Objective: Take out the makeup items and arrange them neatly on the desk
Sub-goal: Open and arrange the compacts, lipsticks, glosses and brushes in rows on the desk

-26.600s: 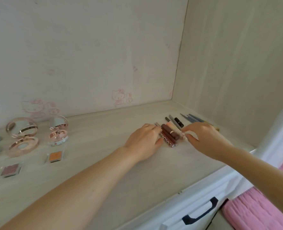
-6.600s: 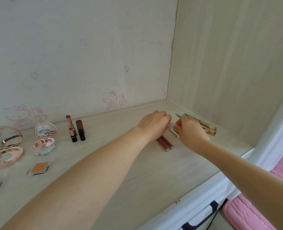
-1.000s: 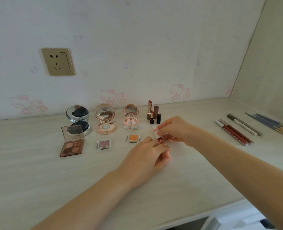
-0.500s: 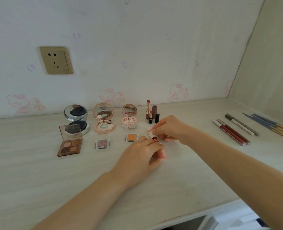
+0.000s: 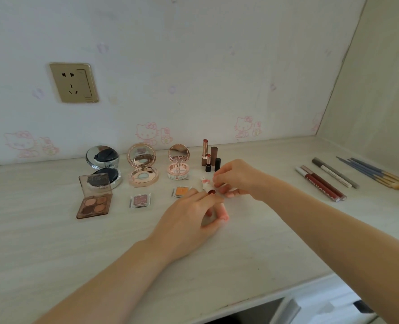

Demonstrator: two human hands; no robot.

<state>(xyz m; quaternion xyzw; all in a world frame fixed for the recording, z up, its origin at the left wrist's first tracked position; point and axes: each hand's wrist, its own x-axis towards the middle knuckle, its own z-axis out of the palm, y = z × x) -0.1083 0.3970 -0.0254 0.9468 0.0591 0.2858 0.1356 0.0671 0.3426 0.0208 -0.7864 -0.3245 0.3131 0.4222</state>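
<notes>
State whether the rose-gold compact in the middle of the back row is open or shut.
Open: the rose-gold compact has its mirrored lid raised upright above the base on the desk.

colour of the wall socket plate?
Gold, brassy finish, on the wall socket plate; head view shows it.

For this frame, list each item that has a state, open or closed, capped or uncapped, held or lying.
Silver round compact: open, lid upright.
Large rose-gold compact: open.
Small rose-gold compact: open.
Brown four-pan eyeshadow palette: open.
Two standing lipsticks: uncapped.
White-cased lipstick: uncapped, gripped by left hand.
Right hand: fingers pinched, contents unclear.
Dark red lip gloss tubes: capped, lying flat.
</notes>
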